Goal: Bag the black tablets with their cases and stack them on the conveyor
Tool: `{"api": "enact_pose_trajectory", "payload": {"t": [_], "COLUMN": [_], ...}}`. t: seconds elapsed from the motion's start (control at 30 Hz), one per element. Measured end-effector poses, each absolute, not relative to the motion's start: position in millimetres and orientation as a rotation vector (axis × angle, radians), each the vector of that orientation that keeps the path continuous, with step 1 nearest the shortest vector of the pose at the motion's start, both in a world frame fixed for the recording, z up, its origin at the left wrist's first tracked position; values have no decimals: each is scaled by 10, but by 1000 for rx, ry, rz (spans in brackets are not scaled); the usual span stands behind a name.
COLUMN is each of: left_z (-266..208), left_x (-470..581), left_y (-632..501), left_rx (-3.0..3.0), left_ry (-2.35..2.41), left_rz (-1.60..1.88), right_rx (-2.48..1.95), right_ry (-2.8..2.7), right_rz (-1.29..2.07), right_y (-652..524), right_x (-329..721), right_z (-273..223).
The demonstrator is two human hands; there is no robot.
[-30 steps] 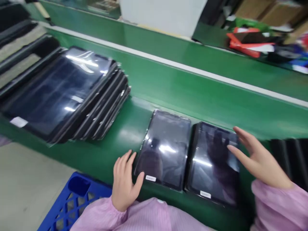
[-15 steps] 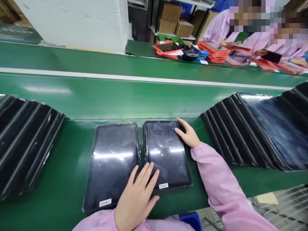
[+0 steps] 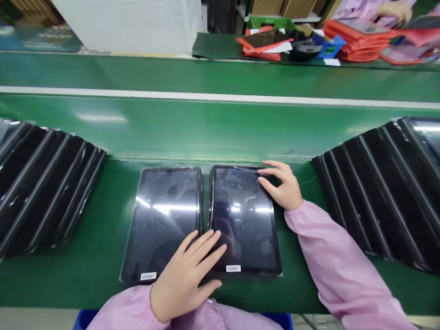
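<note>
Two black tablets lie face up side by side, each with a small white label at its lower edge. Over the lower left part of the right tablet [image 3: 245,220], my left hand [image 3: 190,272] rests with fingers spread, partly covering the left tablet [image 3: 161,229] too. At the right tablet's top right corner, my right hand [image 3: 282,188] pinches a raised corner of clear film [image 3: 249,170] between thumb and fingertips. The film lies over the glossy screen, which shows smudges and light reflections.
Fanned rows of black tablets in clear wrap stand left [image 3: 44,183] and right [image 3: 381,192] on the green bench [image 3: 92,270]. A raised ledge with a white strip [image 3: 220,97] runs behind. Beyond it are red sleeves [image 3: 360,41], a blue bin [image 3: 332,46] and a co-worker's hand [image 3: 395,11].
The view has turned down and to the left. My right hand has closed on the film at the tablet's corner and raised it a little. My left hand stays spread on the tablet.
</note>
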State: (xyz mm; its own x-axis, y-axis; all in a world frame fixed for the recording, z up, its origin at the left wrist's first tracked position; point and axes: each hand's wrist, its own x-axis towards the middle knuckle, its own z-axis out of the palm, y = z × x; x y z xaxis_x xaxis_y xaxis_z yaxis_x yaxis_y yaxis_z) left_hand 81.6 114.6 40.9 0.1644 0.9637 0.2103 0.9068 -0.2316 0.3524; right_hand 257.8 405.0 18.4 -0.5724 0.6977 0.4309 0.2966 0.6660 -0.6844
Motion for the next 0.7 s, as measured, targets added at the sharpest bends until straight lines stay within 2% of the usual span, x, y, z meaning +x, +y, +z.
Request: {"api": "enact_pose_trajectory", "payload": {"t": [0.3,0.43,0.7], "left_z": [363,351,382], "left_x": [529,520,506], "left_y": [1255,1271,1273], "left_rx": [2086,2057,2050], "left_ry": [2280,2254,2198], "left_rz": [430,434,414], "right_rx": [-762,-857,-854], "right_ry": [-2028,-1918,-1829], "right_rz": [1116,1320,1490], "right_y": [4039,4078,4177], "right_x": [2586,2615,2673], "right_z": [182,191,185]}}
